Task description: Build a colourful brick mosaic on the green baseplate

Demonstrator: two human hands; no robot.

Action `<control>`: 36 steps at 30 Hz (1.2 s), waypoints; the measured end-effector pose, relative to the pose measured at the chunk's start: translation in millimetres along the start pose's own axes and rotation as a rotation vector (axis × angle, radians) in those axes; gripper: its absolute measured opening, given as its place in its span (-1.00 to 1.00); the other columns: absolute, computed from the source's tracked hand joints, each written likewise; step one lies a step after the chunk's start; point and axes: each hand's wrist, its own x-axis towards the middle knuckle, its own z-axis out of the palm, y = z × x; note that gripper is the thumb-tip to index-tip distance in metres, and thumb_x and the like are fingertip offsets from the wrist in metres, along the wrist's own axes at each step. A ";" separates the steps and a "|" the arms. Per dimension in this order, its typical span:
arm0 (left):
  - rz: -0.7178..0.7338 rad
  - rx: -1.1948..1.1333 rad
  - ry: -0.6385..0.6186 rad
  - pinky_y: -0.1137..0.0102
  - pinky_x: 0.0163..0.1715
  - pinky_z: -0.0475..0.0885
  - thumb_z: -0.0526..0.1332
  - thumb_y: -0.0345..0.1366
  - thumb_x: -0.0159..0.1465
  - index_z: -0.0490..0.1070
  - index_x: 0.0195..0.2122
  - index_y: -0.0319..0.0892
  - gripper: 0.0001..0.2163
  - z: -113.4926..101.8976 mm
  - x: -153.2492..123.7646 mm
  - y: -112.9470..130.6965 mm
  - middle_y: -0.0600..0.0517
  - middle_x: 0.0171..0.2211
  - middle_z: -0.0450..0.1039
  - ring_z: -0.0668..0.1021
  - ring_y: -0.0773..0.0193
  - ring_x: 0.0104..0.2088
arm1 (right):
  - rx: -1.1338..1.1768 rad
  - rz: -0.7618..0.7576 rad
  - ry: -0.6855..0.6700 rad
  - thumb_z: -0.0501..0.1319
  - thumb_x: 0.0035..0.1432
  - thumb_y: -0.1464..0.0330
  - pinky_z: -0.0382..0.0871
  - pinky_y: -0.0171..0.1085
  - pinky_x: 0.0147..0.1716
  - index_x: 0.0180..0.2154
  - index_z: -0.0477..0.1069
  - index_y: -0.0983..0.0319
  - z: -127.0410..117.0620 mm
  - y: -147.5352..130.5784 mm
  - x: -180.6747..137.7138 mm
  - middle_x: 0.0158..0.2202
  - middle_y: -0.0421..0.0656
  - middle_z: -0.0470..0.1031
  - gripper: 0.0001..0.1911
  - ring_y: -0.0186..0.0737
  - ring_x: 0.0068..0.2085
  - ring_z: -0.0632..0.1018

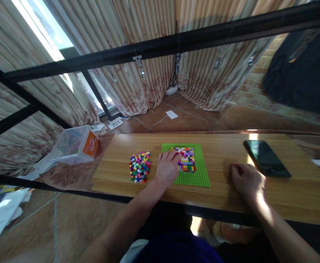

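My left hand (167,166) reaches over the left part of a green studded baseplate (204,177). Its fingers are bent close together, with the tips at the left side of a multicoloured patch of small toy bricks (187,160) set on the plate. Whatever may be between those fingertips is hidden. To the left of this hand lies a loose pile of small coloured bricks (140,167). My right hand (247,181) rests on the wooden table, curled into a fist, right of the baseplate; nothing shows in it.
A dark phone (266,157) lies beyond my right hand on the wooden table (220,146). On the floor at the left stands a clear plastic bin (73,146) with an orange label. A black metal rail (160,46) crosses before the curtains. Papers lie on the tiles.
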 end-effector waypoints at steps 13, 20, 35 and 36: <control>-0.077 -0.042 -0.010 0.14 0.07 0.31 0.09 -0.42 0.35 0.40 0.15 -0.08 -0.63 9.6 -0.8 4.9 -0.06 0.17 0.41 0.39 0.05 0.11 | 0.001 0.036 -0.042 0.11 0.16 0.19 0.25 -0.19 -0.37 -0.30 0.58 0.26 -1.8 0.7 -0.3 -0.32 -0.01 0.55 -0.65 -0.12 -0.33 0.48; -0.113 -0.119 -0.035 0.10 0.08 0.30 0.13 -0.37 0.32 0.39 0.14 -0.11 -0.64 5.7 -2.7 10.7 -0.06 0.21 0.37 0.39 0.02 0.12 | -0.037 0.044 -0.078 0.11 0.16 0.18 0.29 -0.16 -0.37 -0.28 0.58 0.23 0.9 7.5 1.0 -0.26 0.01 0.59 -0.65 -0.05 -0.30 0.53; -0.587 0.052 0.065 0.15 0.07 0.35 0.23 -0.33 0.30 0.49 0.00 -0.16 -0.75 -31.8 -45.6 -66.5 -0.11 0.00 0.52 0.47 0.04 0.04 | -0.153 0.043 -0.136 0.03 0.26 0.13 0.32 -0.18 -0.34 -0.23 0.59 0.24 4.8 13.3 0.9 -0.21 0.00 0.61 -0.56 -0.02 -0.21 0.58; -0.598 0.072 0.049 0.16 0.05 0.35 0.24 -0.30 0.30 0.49 -0.01 -0.16 -0.75 -31.5 -45.1 -68.3 -0.11 -0.03 0.53 0.47 0.04 0.02 | -0.151 0.045 -0.137 0.03 0.25 0.13 0.32 -0.18 -0.33 -0.23 0.59 0.24 4.4 12.7 0.9 -0.21 0.00 0.60 -0.56 -0.03 -0.20 0.58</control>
